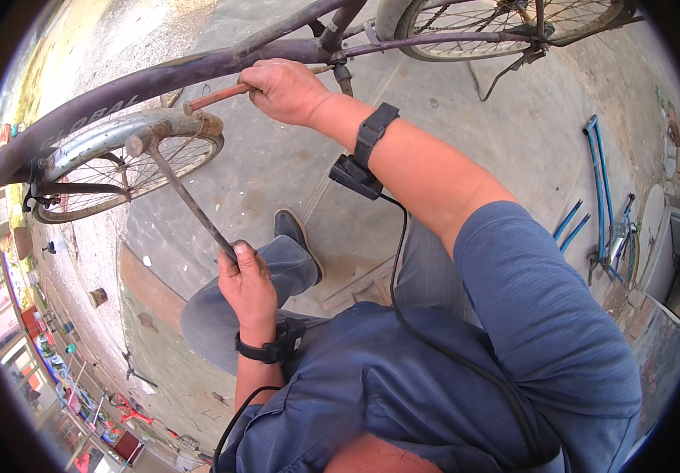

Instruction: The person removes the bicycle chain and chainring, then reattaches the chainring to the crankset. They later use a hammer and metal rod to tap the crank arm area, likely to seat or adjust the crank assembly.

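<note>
My left hand (247,290) is closed round the handle of a hammer (182,189), whose rusty head is raised toward the bicycle's front mudguard in this view. My right hand (286,91) grips a reddish, rod-like punch (220,98). The punch's blunt end points left, toward the hammer head, with a gap between them. Its thin other end reaches the crank area (342,72) under the purple bicycle frame (198,69); whether it touches is hard to tell. The fingers hide the punch's middle.
The front wheel (131,169) lies to the left, the rear wheel (466,31) at upper right. Blue frame tubes (601,169) rest on the concrete floor at right. My shoe (296,236) stands below the frame. A cable (399,260) runs from my right wrist strap.
</note>
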The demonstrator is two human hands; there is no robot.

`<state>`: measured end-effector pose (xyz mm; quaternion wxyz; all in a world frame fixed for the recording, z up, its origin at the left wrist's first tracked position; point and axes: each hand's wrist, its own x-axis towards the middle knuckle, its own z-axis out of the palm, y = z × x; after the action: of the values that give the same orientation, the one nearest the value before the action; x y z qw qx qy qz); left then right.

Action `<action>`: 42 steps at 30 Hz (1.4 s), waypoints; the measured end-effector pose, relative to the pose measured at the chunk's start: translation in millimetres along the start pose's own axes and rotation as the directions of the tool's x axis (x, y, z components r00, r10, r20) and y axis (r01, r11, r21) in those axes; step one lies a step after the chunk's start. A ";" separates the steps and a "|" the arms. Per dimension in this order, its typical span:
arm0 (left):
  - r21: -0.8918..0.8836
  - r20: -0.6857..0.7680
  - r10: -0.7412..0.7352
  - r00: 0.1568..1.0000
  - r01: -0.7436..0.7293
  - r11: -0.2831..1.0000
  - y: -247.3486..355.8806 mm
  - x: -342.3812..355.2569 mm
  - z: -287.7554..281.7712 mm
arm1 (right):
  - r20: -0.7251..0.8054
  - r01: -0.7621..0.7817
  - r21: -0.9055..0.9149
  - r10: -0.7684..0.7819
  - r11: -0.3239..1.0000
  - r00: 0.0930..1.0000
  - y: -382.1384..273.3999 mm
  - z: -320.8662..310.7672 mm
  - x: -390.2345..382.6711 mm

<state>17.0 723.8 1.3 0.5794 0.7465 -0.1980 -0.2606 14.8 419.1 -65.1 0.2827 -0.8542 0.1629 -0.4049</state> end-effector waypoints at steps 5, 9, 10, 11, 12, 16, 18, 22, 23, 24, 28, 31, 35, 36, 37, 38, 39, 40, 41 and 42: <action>0.136 -0.005 0.156 0.988 -0.154 0.979 1.2 3.8 -0.5 | -0.041 -0.032 0.064 0.035 0.997 0.999 2.8 -5.4 3.6; 0.236 0.031 0.171 0.985 -0.174 0.956 4.3 11.2 3.3 | -0.003 -0.086 0.070 0.086 0.994 0.996 2.2 -10.7 6.2; 0.211 0.031 0.170 0.985 -0.173 0.962 5.0 13.9 5.3 | 0.003 -0.116 0.067 0.116 0.991 0.993 1.8 -11.4 7.0; 0.245 0.025 0.177 0.984 -0.178 0.953 5.5 16.7 7.5 | 0.010 -0.147 0.063 0.147 0.987 0.989 0.8 -11.5 7.2; 0.250 0.022 0.185 0.982 -0.185 0.950 6.0 19.4 9.5 | 0.017 -0.177 0.061 0.176 0.982 0.984 -0.2 -11.6 7.4; 0.402 0.070 0.166 0.984 -0.180 0.898 10.3 28.7 9.8 | 0.004 -0.231 0.067 0.231 0.971 0.973 -4.2 -10.7 7.7; 0.312 -0.012 0.207 0.978 -0.193 0.930 11.3 30.1 7.6 | 0.031 -0.244 0.039 0.243 0.969 0.970 -3.9 -10.7 7.9; 0.205 -0.089 0.388 0.917 -0.364 0.908 8.2 32.1 6.8 | -0.022 -0.216 0.081 0.219 0.973 0.976 -2.1 -8.3 8.0; 0.271 -0.030 0.366 0.930 -0.345 0.899 6.4 33.0 8.8 | -0.025 -0.215 0.077 0.217 0.974 0.976 -0.9 -8.5 7.7; 0.360 0.007 0.309 0.951 -0.291 0.886 5.9 33.9 8.9 | -0.023 -0.215 0.074 0.217 0.974 0.976 0.1 -8.5 7.6; 0.288 -0.002 0.183 0.983 -0.175 0.942 6.3 33.8 11.1 | 0.029 -0.350 0.058 0.349 0.935 0.937 13.2 -19.1 2.5; 0.133 -0.110 0.313 0.944 -0.298 0.945 11.3 30.3 6.8 | 0.074 -0.302 0.024 0.299 0.953 0.951 12.3 -16.1 -3.8; 0.148 -0.060 0.232 0.971 -0.221 0.964 12.0 29.2 9.7 | 0.027 -0.097 0.023 0.097 0.995 0.995 0.2 3.5 2.0; 0.175 -0.051 0.242 0.969 -0.230 0.957 11.2 28.8 11.1 | 0.036 -0.077 0.019 0.077 0.997 0.996 -1.5 5.8 2.0; 0.201 -0.042 0.249 0.968 -0.236 0.951 10.2 27.9 12.5 | 0.029 -0.096 0.015 0.096 0.995 0.995 -1.3 5.4 1.2; 0.226 -0.034 0.258 0.966 -0.244 0.943 9.2 26.8 13.5 | 0.020 -0.097 0.020 0.097 0.995 0.995 -0.9 4.8 0.9; 0.225 -0.031 0.258 0.966 -0.245 0.943 8.5 26.0 13.5 | 0.012 -0.096 0.024 0.096 0.995 0.995 -0.7 4.5 1.4; 0.223 -0.029 0.261 0.965 -0.248 0.943 7.7 24.7 13.3 | -0.002 -0.092 0.027 0.093 0.995 0.996 0.0 3.5 1.5; 0.222 -0.028 0.266 0.964 -0.253 0.942 7.0 23.8 12.7 | 0.009 -0.087 0.016 0.087 0.996 0.996 0.3 2.8 1.8; 0.234 -0.028 0.267 0.963 -0.254 0.938 6.0 22.9 12.1 | 0.015 -0.082 0.005 0.082 0.997 0.996 0.2 2.5 2.0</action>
<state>27.5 699.4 1.1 0.5246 0.7826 -0.3066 -0.1349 18.0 418.8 -65.3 0.3026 -0.8489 0.1949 -0.3871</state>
